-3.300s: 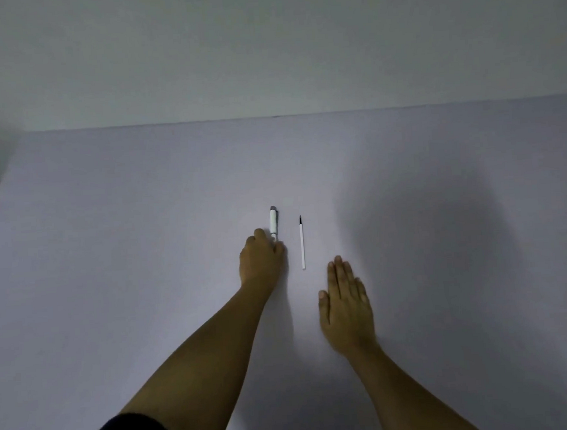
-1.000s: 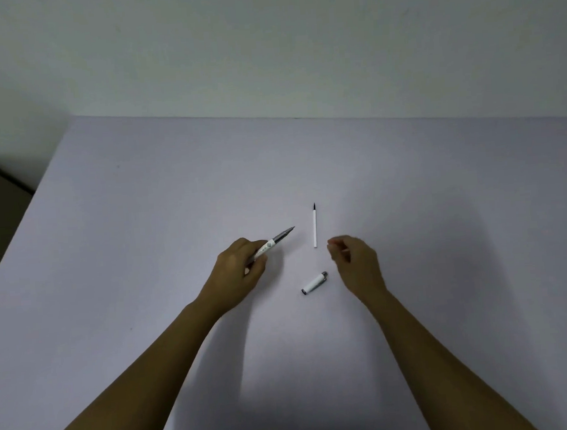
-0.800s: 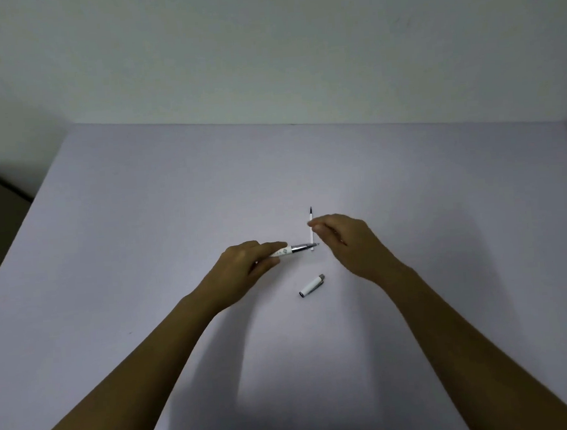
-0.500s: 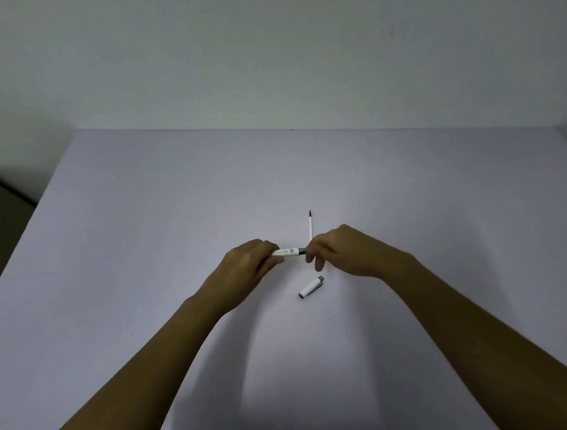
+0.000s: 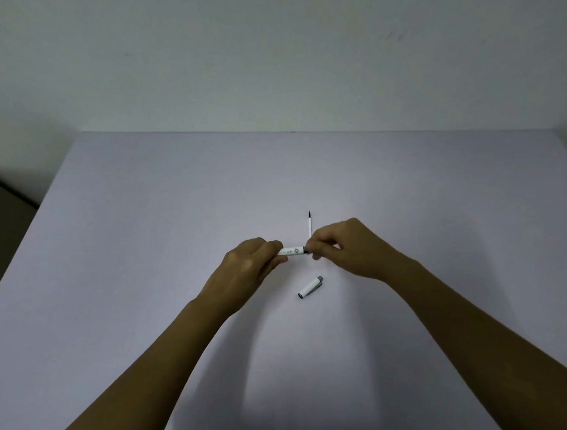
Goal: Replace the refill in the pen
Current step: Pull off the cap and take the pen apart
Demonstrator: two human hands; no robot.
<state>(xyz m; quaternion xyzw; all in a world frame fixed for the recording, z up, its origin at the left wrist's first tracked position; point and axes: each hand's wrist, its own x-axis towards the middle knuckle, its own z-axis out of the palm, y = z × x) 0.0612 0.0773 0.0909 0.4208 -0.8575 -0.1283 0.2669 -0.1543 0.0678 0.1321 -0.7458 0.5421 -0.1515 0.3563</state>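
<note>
The grip is two-handed: the left hand (image 5: 245,268) is closed around the barrel end of the pen (image 5: 291,251), and the fingertips (image 5: 313,246) of the right hand (image 5: 348,250) are pinched on its dark front section. The pen is held level, just above the bench (image 5: 144,258). The step in hand is judged to be unscrewing that section. The barrel should be kept still while only the front is twisted, with the parts held in line. The spare refill (image 5: 309,224) lies just beyond the hands; the cap (image 5: 310,287) lies nearer. Compared with one second earlier, the right hand, then empty and apart, has been brought onto the pen tip.
</note>
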